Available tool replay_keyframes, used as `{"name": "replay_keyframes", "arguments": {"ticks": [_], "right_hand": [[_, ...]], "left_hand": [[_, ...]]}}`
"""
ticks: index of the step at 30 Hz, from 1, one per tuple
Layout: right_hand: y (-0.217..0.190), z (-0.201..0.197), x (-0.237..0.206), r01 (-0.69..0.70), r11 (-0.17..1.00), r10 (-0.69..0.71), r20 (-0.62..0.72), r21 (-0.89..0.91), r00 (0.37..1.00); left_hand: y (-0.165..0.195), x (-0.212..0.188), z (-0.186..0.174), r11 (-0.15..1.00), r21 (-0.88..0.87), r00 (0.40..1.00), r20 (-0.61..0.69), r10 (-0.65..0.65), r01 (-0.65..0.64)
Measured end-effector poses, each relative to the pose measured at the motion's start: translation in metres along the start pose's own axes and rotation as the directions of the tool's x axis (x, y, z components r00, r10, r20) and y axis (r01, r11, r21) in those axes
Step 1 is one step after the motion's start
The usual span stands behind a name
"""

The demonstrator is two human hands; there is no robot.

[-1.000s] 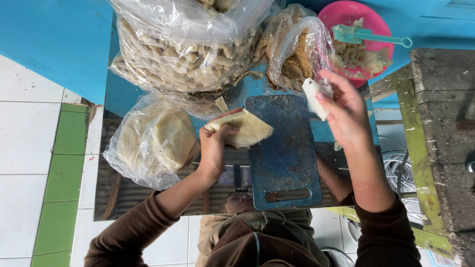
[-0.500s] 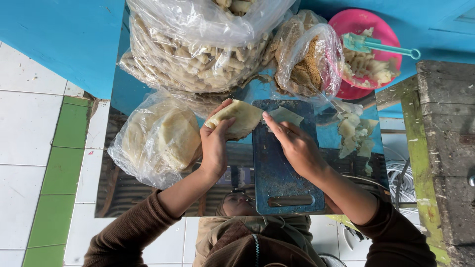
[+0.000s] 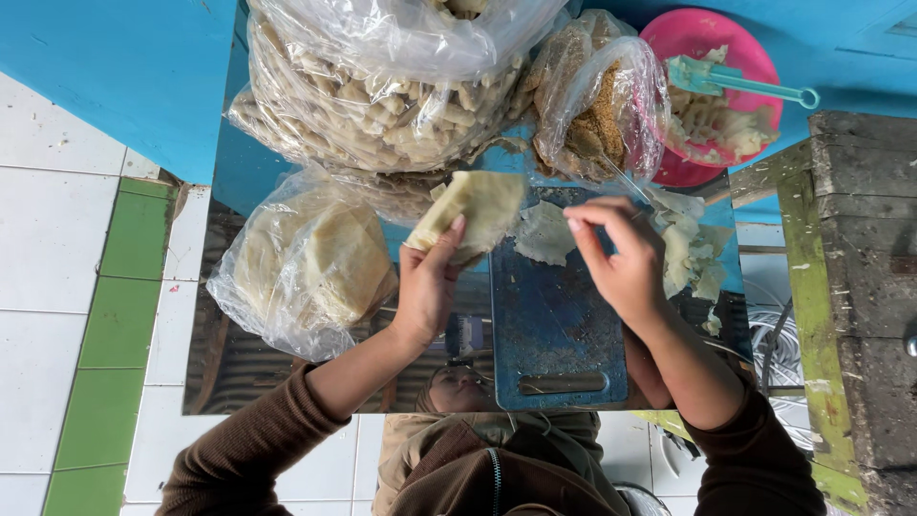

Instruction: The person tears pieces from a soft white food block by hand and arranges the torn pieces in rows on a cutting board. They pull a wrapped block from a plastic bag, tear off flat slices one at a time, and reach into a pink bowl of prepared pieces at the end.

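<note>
Left-hand grip point(image 3: 427, 287) on wrapper stack point(image 3: 473, 208)

Left hand point(image 3: 427, 287) gripping, right hand point(image 3: 623, 263) pinching.

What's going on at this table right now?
A person in brown sleeves works over a blue cutting board. The left hand holds up a stack of thin pale wrappers. The right hand is pinched above a single wrapper lying on the board. Clear bags of rolled snacks, crumbs and more wrappers stand around, with a pink bowl of filling and a green spoon behind.
</note>
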State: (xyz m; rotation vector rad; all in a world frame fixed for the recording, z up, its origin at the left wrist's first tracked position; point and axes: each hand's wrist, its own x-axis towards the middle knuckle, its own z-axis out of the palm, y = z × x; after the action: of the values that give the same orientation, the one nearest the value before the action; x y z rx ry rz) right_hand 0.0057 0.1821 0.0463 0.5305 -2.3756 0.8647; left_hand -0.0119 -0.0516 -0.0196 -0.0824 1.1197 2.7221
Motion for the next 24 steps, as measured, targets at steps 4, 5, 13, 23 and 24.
{"name": "replay_keyframes", "arguments": {"ticks": [4,5,13,23,24], "right_hand": [[-0.012,-0.002,-0.002,0.018,0.999,-0.027,0.198,0.05,0.98],[-0.012,-0.003,0.0,-0.036,0.999,0.028,0.335,0.016,0.942],[-0.025,0.0,-0.003,0.104,0.992,-0.107,0.027,0.073,0.994],[-0.042,0.009,-0.008,0.156,0.981,-0.167,0.087,0.117,0.982],[-0.044,0.008,-0.008,0.147,0.982,-0.157,0.084,0.119,0.984]], "left_hand": [[-0.004,-0.003,0.002,0.996,-0.069,0.998,0.026,-0.051,0.052],[-0.003,-0.002,0.002,0.994,-0.082,0.997,0.03,-0.066,0.068],[-0.008,-0.007,-0.003,0.983,-0.045,0.96,0.226,-0.164,0.179],[-0.007,-0.027,0.003,0.945,0.232,0.856,0.414,-0.309,0.229],[-0.002,-0.03,0.005,0.941,0.269,0.847,0.433,-0.309,0.206]]}}
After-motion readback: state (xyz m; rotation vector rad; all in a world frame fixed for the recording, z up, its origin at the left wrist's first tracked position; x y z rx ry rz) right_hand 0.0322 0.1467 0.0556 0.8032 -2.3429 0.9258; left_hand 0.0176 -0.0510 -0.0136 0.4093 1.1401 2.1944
